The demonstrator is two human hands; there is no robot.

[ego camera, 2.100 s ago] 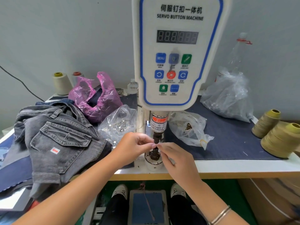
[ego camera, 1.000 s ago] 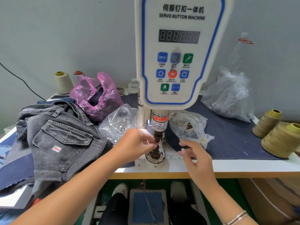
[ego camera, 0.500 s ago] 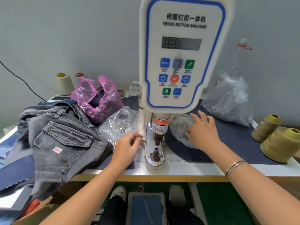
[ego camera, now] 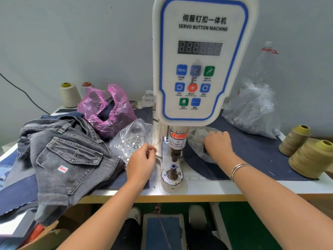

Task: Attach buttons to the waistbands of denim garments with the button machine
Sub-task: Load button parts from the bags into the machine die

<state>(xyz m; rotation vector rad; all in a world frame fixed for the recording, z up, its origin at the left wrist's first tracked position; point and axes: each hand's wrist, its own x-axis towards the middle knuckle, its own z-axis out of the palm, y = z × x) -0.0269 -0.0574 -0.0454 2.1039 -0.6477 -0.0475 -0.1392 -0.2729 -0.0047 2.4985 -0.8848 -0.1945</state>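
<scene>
The white servo button machine (ego camera: 200, 58) stands at the table's middle, its lower die (ego camera: 173, 173) bare below the punch (ego camera: 175, 154). A grey denim garment (ego camera: 66, 156) lies heaped at the left. My left hand (ego camera: 141, 165) hovers left of the die, fingers loosely curled, next to a clear bag of silver button parts (ego camera: 131, 139). My right hand (ego camera: 217, 147) is pressed into a second clear bag (ego camera: 197, 141) right of the punch; its fingertips are hidden in the plastic, so whether it holds anything cannot be seen.
A pink plastic bag (ego camera: 106, 109) and white thread cones (ego camera: 69, 95) stand at the back left. A large clear bag (ego camera: 252, 112) and a bottle (ego camera: 265, 62) are back right, olive thread cones (ego camera: 310, 156) at far right. The foot pedal (ego camera: 162, 231) lies under the table.
Both hands have left the die. My right hand moved right and into the clear bag beside the punch. My left hand drew back slightly to the left.
</scene>
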